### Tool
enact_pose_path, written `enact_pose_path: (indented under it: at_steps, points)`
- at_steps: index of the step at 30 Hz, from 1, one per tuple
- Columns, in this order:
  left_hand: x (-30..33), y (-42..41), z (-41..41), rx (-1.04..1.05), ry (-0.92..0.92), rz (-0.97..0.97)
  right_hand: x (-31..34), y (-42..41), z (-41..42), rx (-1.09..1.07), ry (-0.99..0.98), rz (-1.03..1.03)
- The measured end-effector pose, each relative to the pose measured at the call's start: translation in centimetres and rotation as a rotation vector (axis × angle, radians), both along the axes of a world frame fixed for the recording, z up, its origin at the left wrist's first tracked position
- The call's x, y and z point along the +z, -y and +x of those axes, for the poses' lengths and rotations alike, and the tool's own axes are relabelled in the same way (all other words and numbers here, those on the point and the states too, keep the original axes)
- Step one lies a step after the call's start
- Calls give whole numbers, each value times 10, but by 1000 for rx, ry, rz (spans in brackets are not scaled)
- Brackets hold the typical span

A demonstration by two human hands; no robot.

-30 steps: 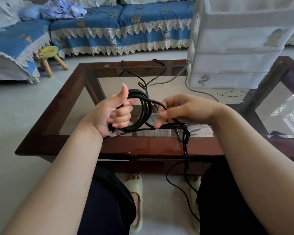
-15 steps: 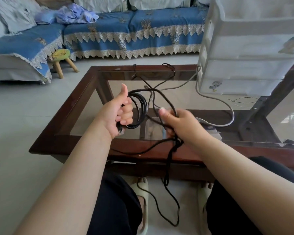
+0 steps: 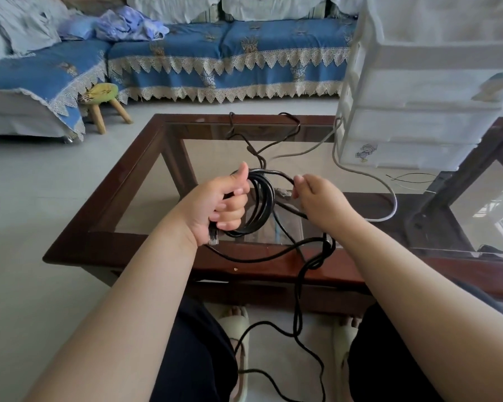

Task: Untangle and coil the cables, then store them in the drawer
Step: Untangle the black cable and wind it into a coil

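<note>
- Behind your counter runs a long sofa (image 3: 230, 50) under blue covers with lace edging, with crumpled blue cloth (image 3: 128, 26) heaped on its left part, and a pale floor (image 3: 26, 213) lies all around.
- Your counter (image 3: 145, 250) is a dark wooden frame with glass panels, right in front of your knees.
- On its far right corner stands a white plastic drawer unit (image 3: 427, 82) with its drawers pushed in.
- A small stool (image 3: 102, 95) with a green top stands on the floor by the sofa's left section.
- A grey cable (image 3: 389, 192) curves over the glass beside the drawer unit; a thin black wire (image 3: 413, 177) lies just in front of the unit.
- The black cable (image 3: 262, 204) is partly coiled in several loops above the near edge of the counter. Its loose tail runs over the frame, knots on itself and trails to the floor between your sandals (image 3: 235, 317); more black strands lie tangled at the far edge of the glass.
- Your left hand (image 3: 221, 207) has its grip clenched around the coil, thumb up, with a clear plug (image 3: 213, 236) poking out beneath the palm.
- Your right hand (image 3: 320, 198) pinches the strand that leads off the top of the coil, fingers curled round it.
</note>
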State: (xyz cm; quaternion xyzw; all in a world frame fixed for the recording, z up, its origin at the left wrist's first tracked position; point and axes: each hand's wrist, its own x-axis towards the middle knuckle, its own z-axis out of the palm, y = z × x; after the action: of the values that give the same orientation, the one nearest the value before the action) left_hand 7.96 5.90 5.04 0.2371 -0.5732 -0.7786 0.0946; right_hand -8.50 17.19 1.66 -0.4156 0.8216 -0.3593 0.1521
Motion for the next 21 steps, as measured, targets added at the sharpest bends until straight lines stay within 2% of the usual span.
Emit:
enact_pose_path:
  at_steps: [2,7,9,11,15,17,21]
  points:
    - [1,1,0,56,-59,99,-2,3,7,5,42,-30]
    - [2,3,-3,312,-296,348,-5,2,35,12,266,-336]
    - [2,5,-5,402,-384,427,-8,1,49,51,428,-423]
    - [3,11,-5,498,-494,507,-12,-1,58,104,581,-419]
    - [3,30,1,734,-701,666,-18,-6,69,263,684,-246]
    - [3,36,5,859,-740,692,-18,-9,67,401,639,-81]
    - [4,49,19,1037,-718,653,-18,-23,67,685,204,257]
